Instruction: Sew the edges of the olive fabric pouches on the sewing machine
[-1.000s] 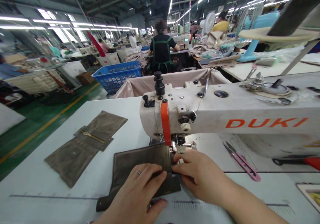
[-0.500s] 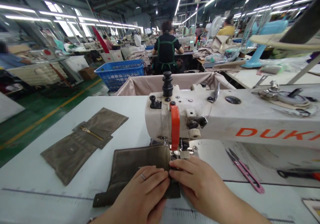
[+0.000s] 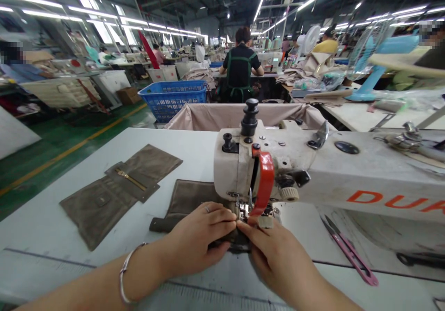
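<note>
A dark olive fabric piece (image 3: 189, 196) lies under the head of a white sewing machine (image 3: 313, 172). My left hand (image 3: 196, 239) presses flat on it, fingers together, fingertips right at the presser foot (image 3: 248, 211). My right hand (image 3: 274, 253) meets it from the right, fingers pinched on the fabric's edge beside the needle. Most of the fabric beneath the hands is hidden.
Another olive piece with a brass zipper (image 3: 120, 188) lies to the left on the white table (image 3: 41, 250). Pink thread snips (image 3: 349, 250) lie to the right. A beige cloth bin (image 3: 239, 115), a blue basket (image 3: 175, 98) and a seated worker (image 3: 240, 72) are behind.
The fabric piece has slid away from me under the machine head. Both hands followed it forward and closed in on the presser foot. My view shifted left.
</note>
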`<state>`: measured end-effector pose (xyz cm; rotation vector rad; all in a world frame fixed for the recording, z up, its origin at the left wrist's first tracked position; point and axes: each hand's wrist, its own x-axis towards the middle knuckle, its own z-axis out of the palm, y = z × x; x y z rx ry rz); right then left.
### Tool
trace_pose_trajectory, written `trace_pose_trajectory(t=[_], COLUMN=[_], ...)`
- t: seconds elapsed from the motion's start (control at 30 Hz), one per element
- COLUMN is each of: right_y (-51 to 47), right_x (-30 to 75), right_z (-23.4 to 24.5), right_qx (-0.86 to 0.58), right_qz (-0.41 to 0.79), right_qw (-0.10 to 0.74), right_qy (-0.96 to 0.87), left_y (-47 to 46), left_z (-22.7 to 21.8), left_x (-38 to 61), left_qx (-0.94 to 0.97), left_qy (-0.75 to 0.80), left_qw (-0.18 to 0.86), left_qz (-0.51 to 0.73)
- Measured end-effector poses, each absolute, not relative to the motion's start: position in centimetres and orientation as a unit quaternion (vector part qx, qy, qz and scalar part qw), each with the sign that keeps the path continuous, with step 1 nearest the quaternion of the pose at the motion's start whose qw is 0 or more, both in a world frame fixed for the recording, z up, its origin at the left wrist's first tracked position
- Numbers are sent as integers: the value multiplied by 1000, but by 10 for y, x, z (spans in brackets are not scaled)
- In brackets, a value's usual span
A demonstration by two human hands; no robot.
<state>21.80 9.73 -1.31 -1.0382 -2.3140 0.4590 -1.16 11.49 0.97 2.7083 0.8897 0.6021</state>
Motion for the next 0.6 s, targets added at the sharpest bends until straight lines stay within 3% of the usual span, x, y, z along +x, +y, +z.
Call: trace_pose_trajectory(t=[0.23, 0.47, 0.6], right_y=[96, 97, 98], right_x=[221, 218, 216], right_z=[-11, -10, -14], right_qx=[-424, -423, -425], right_qz=[175, 174, 157], right_qw=[273, 243, 232], right_qy=[-846, -856, -861], left_y=[110, 111, 119], left_z=[11, 11, 11], left_x=[-5, -5, -9], left_qx=[903, 928, 935], left_qy=[377, 313, 301], left_qw=[95, 44, 66], left_qz=[181, 196, 176])
